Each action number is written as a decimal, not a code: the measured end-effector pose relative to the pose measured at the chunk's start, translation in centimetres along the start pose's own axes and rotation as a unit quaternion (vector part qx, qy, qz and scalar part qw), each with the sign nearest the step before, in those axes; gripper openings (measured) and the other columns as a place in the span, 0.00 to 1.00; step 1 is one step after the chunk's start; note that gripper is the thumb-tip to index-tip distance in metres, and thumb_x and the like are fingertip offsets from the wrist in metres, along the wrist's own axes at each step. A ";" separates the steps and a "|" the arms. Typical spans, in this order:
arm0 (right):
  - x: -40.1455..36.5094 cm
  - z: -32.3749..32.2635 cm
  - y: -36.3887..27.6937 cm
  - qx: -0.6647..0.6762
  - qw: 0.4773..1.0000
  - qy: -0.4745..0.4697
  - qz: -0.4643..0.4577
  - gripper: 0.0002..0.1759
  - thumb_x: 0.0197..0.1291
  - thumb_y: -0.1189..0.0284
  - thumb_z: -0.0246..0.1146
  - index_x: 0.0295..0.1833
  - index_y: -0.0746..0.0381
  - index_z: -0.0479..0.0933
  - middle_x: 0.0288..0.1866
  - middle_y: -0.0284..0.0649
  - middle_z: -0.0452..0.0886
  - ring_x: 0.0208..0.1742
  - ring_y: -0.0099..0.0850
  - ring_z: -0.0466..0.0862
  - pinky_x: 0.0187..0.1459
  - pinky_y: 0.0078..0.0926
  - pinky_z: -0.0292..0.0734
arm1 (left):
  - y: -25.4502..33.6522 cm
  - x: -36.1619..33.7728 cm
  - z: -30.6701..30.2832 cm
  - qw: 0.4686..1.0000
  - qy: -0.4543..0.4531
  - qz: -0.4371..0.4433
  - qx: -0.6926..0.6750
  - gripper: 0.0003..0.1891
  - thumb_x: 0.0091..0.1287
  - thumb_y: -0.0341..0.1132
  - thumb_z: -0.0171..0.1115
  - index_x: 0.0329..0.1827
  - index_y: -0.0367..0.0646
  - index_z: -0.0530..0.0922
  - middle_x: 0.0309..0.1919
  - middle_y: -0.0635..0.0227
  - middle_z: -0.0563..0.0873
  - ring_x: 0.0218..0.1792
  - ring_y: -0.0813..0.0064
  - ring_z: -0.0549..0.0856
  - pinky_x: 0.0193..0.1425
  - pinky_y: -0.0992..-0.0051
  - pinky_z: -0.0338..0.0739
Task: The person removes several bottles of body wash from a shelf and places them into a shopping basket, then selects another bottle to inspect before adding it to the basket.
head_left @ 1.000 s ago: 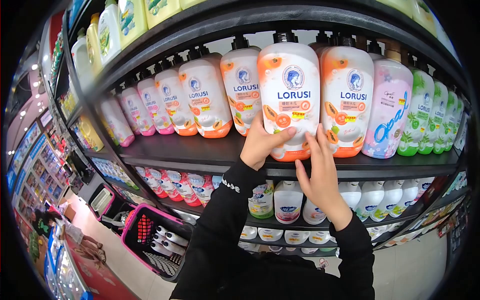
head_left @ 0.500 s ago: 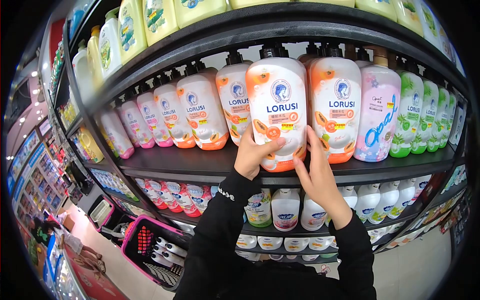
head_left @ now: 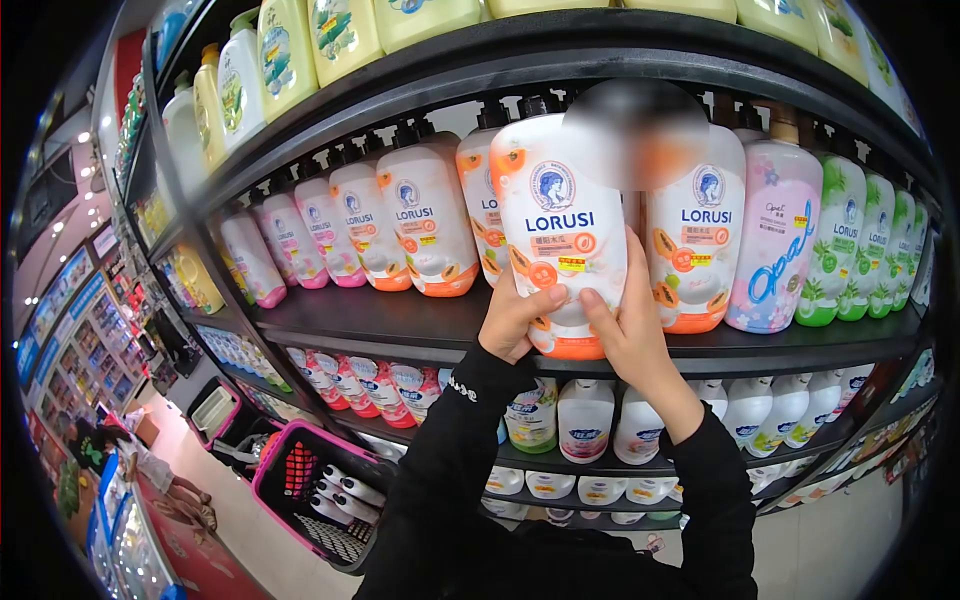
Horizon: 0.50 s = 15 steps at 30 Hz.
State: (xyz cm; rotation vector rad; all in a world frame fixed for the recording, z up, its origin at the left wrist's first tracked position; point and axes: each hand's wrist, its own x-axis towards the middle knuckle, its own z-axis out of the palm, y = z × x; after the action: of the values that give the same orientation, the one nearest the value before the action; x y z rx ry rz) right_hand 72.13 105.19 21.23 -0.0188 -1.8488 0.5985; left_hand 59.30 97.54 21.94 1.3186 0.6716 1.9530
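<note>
Between my two hands is a white and orange LORUSI pump bottle [head_left: 560,240] with papaya pictures, held up in front of the shelf row. My left hand [head_left: 513,318] grips its lower left side, thumb across the front. On the lower right side my right hand [head_left: 637,325] is closed around it, its thumb also on the front. A matching papaya pump bottle [head_left: 697,250] stands on the shelf just right of my right hand. Part of the held bottle's top right is covered by a blurred patch.
More pump bottles line the black shelf [head_left: 330,318], including a pink-and-blue one [head_left: 775,240] and green ones [head_left: 835,240]. Yellow bottles [head_left: 345,35] stand above, white bottles [head_left: 585,415] below. A pink-rimmed black basket [head_left: 268,465] with several bottles sits at lower left, near a person's legs [head_left: 185,495].
The bottle has come slightly closer and lower in both hands. My right thumb has moved up onto its front. The whole view has shifted a little, with the shelf appearing further right and lower.
</note>
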 end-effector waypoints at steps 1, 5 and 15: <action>0.1 -0.1 -0.3 0.001 1.000 0.002 0.002 0.36 0.59 0.67 0.52 0.65 0.73 0.43 0.62 0.53 0.56 0.63 0.38 0.61 0.61 0.31 0.55 | 0.0 -0.1 0.1 1.000 -0.003 0.009 -0.001 0.31 0.49 0.30 0.66 0.56 0.35 0.63 0.48 0.61 0.76 0.48 0.72 0.77 0.52 0.74 0.71; 0.4 -0.2 -1.2 0.039 0.999 -0.008 0.013 0.36 0.58 0.66 0.54 0.64 0.73 0.45 0.61 0.56 0.58 0.62 0.43 0.61 0.61 0.33 0.55 | -0.1 -0.5 0.1 1.000 -0.001 0.016 -0.019 0.30 0.51 0.31 0.64 0.57 0.35 0.62 0.50 0.60 0.75 0.49 0.71 0.76 0.54 0.73 0.70; -0.7 -0.8 -4.2 0.075 0.994 -0.038 0.068 0.36 0.56 0.65 0.55 0.63 0.74 0.47 0.57 0.61 0.61 0.58 0.50 0.65 0.57 0.37 0.59 | 1.0 -3.6 2.0 0.998 0.035 -0.016 -0.045 0.31 0.52 0.32 0.63 0.58 0.34 0.60 0.51 0.58 0.73 0.51 0.69 0.75 0.55 0.72 0.68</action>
State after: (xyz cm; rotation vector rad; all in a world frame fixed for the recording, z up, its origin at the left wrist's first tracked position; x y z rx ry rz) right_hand 74.23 101.66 22.48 -0.0223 -1.8818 0.8418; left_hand 61.87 94.18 21.28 1.1820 0.6261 1.9880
